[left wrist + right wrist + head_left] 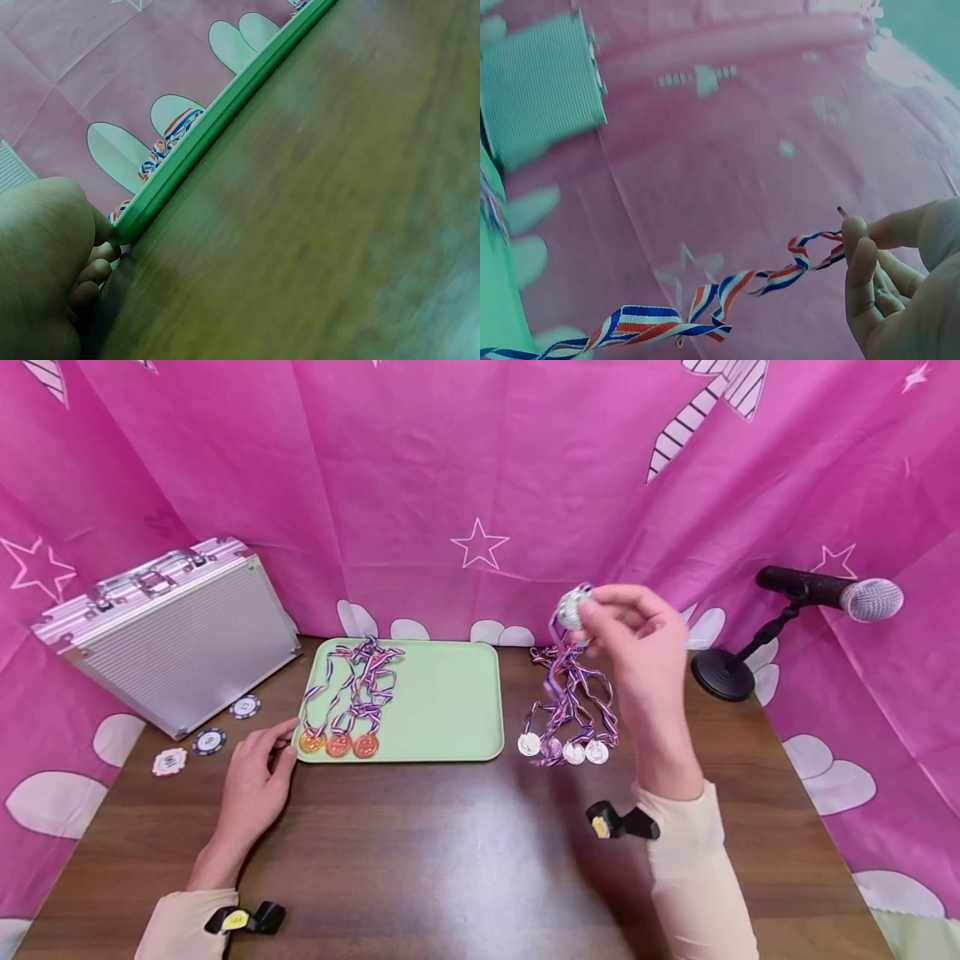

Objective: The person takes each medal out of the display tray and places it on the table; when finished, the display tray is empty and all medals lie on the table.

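Observation:
My right hand (pixel 637 635) pinches a silver-coloured medal (pixel 572 608) between thumb and fingertips, raised above the table. Its red, white and blue ribbon (pixel 727 292) trails down from the fingers; in the right wrist view the medal shows only as a thin edge. Below lie several silver-coloured medals (pixel 573 752) in a row, their ribbons bunched behind them. My left hand (pixel 257 781) rests at the front left corner of the green tray (pixel 446 702), thumb and fingertips right at its edge. On the tray's left part lie three gold- or bronze-coloured medals (pixel 339 745) with their ribbons stretched backward.
A silver case (pixel 187 652) stands at the back left, with three poker chips (pixel 209 742) before it. At the back right is a microphone (pixel 832 589) on a black stand (pixel 723 675). A pink curtain (pixel 405 485) hangs behind the wooden table (pixel 420 860).

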The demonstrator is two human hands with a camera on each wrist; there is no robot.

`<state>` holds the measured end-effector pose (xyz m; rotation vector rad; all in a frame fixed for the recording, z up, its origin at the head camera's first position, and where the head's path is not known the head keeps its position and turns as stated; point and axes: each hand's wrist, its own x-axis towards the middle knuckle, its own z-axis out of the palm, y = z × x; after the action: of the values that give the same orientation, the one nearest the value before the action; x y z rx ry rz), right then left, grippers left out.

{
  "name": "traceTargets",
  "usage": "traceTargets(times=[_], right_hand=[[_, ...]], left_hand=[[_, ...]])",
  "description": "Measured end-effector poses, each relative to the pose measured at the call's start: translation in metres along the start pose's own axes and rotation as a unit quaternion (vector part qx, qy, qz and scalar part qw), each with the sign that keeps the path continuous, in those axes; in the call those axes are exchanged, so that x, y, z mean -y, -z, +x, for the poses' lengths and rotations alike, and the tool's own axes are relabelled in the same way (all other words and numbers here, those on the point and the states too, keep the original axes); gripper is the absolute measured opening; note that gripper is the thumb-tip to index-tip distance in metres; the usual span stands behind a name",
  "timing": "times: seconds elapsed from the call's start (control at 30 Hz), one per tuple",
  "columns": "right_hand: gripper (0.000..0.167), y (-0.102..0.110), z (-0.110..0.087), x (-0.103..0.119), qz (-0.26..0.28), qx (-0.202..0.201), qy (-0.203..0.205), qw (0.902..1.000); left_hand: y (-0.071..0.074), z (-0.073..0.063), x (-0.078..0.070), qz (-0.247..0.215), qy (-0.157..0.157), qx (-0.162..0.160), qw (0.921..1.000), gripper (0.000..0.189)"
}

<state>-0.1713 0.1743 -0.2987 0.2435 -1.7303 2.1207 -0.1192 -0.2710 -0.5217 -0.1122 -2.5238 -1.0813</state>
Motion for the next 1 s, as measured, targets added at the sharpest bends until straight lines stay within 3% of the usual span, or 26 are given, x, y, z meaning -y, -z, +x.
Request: traceTargets(times=[0.2, 0.33, 0.5, 0.7, 0.83, 1.0], right_hand=[[0.014, 0.034, 0.034, 0.003, 0.039, -0.077, 0.040, 0.9955], [0.007, 0.059, 0.036, -0.007, 0.032, -0.119, 0.037, 0.9917], [0.011, 0.097, 0.014, -0.063, -0.042, -0.147, -0.061, 0.9863], [0.012, 0.142, -0.028, -0.127, -0.105, -0.149, -0.183, 0.9660], [0.009, 0.162, -0.050, -0.142, -0.124, -0.138, -0.216, 0.9585], [0.005, 0.176, -0.069, -0.142, -0.150, -0.114, -0.247, 0.9505]], left_hand=[[-0.001, 0.000, 0.001, 0.003, 0.003, 0.006, 1.0000, 0.040], [-0.001, 0.000, 0.001, 0.001, 0.001, 0.003, 1.0000, 0.040], [0.000, -0.001, 0.002, 0.001, -0.001, -0.001, 1.0000, 0.040], [-0.001, 0.000, 0.003, 0.000, -0.002, 0.003, 1.0000, 0.040], [-0.001, -0.001, 0.003, 0.001, -0.004, 0.002, 1.0000, 0.040], [0.000, 0.000, 0.002, 0.002, -0.002, 0.003, 1.0000, 0.040]])
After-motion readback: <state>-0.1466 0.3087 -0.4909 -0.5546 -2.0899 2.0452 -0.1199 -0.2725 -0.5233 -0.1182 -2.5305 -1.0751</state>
